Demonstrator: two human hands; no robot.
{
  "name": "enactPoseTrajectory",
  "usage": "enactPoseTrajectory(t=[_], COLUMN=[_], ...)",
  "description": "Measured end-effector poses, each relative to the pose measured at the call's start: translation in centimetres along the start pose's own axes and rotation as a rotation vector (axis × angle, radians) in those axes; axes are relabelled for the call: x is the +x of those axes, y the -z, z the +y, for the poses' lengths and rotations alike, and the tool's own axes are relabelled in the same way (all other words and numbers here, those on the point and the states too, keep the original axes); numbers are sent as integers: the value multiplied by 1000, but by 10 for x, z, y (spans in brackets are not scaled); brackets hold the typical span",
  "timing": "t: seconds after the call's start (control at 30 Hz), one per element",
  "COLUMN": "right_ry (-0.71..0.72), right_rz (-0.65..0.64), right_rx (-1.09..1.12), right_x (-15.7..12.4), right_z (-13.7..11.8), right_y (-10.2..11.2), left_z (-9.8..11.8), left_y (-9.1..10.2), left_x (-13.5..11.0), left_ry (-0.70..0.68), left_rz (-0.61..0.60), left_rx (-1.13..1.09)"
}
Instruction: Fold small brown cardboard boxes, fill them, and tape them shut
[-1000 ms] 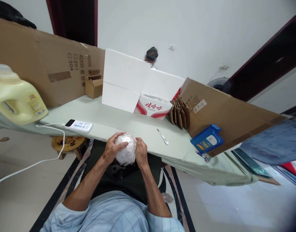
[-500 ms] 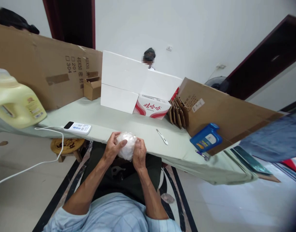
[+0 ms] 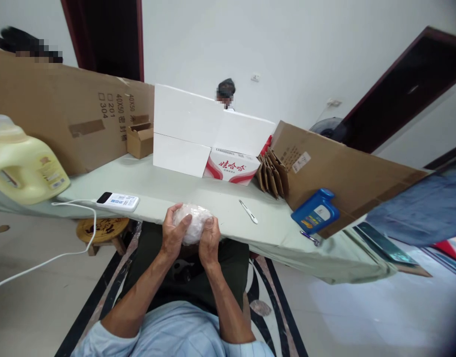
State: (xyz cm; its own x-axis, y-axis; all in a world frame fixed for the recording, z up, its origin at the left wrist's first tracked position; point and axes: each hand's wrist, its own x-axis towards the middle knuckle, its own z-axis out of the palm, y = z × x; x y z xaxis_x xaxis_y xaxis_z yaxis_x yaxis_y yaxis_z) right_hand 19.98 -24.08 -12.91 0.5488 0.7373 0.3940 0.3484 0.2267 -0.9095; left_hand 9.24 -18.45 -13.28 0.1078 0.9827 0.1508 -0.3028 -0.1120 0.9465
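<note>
Between my two hands is a round white bundle (image 3: 192, 224) with a shiny, crinkled surface like plastic film; what lies inside it is hidden. My left hand (image 3: 174, 229) is wrapped round its left side, thumb on top. On the other side my right hand (image 3: 210, 240) grips it, thumb bent over the upper edge. The bundle is held at the front edge of the table (image 3: 168, 191), above my lap. To the right of my hands lies a slim white cutter (image 3: 248, 211), touched by neither hand.
A white power bank (image 3: 118, 201) with a cable lies to the left, near a yellow jug (image 3: 27, 163). On the right are a blue bottle (image 3: 315, 210), a pen (image 3: 309, 238) and folded cardboard (image 3: 272, 173). White boxes (image 3: 186, 109) stand behind, with a person's head beyond.
Both hands still hold the white bundle, which has turned slightly. The right thumb now bends further over its top. The whole view has shifted a little.
</note>
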Motion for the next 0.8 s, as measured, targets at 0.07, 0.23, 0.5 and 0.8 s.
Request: enactPoseTrajectory(t=[0.07,0.23,0.5,0.8], right_ry=[11,36,30,127], right_rz=[20,-92,-188,-77], right_rx=[-20,-58,32,-87], right_x=[1,14,20,-2], right_z=[0,1,-5,-9], right_y=[1,15,23,6], left_z=[4,25,17,2], left_y=[3,22,16,0], left_x=[-1,14,17,3], left_ry=[-5,-33,0,38], left_rz=[-43,-185,-115,-30], left_rx=[26,92,20,-122])
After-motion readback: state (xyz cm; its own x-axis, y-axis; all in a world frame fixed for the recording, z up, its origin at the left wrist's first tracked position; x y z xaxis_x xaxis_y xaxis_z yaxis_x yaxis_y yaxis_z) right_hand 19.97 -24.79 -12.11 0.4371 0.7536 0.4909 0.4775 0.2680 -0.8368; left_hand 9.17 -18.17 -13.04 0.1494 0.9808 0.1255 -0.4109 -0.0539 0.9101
